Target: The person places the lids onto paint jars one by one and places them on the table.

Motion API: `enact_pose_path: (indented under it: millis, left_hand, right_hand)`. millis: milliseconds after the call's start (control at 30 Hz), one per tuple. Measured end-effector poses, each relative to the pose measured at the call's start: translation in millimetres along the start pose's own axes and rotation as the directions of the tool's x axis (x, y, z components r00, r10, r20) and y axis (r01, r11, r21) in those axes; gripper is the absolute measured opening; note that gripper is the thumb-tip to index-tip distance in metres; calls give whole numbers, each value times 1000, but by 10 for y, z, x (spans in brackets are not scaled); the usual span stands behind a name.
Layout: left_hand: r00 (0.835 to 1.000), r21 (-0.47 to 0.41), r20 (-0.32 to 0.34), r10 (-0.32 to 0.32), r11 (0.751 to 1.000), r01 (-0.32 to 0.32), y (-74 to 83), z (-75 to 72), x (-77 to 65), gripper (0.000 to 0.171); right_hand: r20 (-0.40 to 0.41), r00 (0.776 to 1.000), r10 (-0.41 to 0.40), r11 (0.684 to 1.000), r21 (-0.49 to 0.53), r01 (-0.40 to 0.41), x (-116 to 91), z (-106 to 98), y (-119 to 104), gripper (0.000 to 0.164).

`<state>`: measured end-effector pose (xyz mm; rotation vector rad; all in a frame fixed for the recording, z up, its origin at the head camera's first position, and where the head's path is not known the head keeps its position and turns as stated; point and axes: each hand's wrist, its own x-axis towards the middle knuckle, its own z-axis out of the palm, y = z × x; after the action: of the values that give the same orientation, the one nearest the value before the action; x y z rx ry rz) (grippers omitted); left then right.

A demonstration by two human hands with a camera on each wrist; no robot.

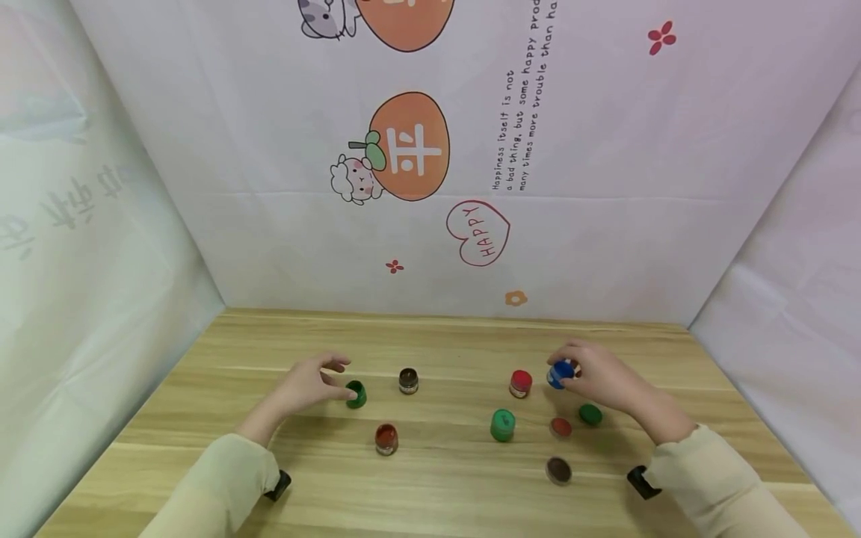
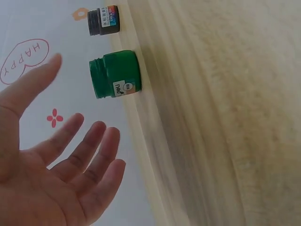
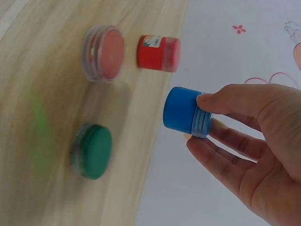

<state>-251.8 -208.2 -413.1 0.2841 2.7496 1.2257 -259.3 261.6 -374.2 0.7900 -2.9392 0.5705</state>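
Note:
My right hand (image 1: 601, 376) pinches a small blue paint jar (image 3: 181, 110) by its ridged cap, between thumb and fingertips. In the right wrist view the blue jar appears raised off the table. At the left, my left hand (image 1: 312, 385) hovers beside a dark green paint jar (image 2: 115, 74) without a lid. Its fingers are spread and loosely bent, with nothing held; the left wrist view shows a gap between hand and jar. Close to my right hand stand a capped red jar (image 1: 521, 384) and a capped light green jar (image 1: 502, 425).
Two more lidless jars stand left of centre, one dark brown (image 1: 408, 381), one reddish brown (image 1: 386, 439). Loose lids lie on the wooden table (image 1: 444, 493) at the right: dark green (image 1: 590, 415), reddish (image 1: 560, 427) and dark brown (image 1: 558, 471). A printed white sheet (image 1: 592, 246) rises behind.

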Motion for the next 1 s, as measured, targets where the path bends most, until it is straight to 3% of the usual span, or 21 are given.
enact_pose_path:
  millis: [267,533,1000]
  left_hand:
    - [998,81,56,36,996,-41,33,131,51,65]
    - [996,107,85,-1,994,-8,88,172,64,60]
    - [996,203,84,-1,979,-16,97,216,120,49]
  right_hand:
    - [37,999,16,1000,14,-17,16,116,114,26]
    - [76,995,58,998,18,-59,23,172,118,25]
    - [64,997,41,999,-2,-41,35,231,130,25]
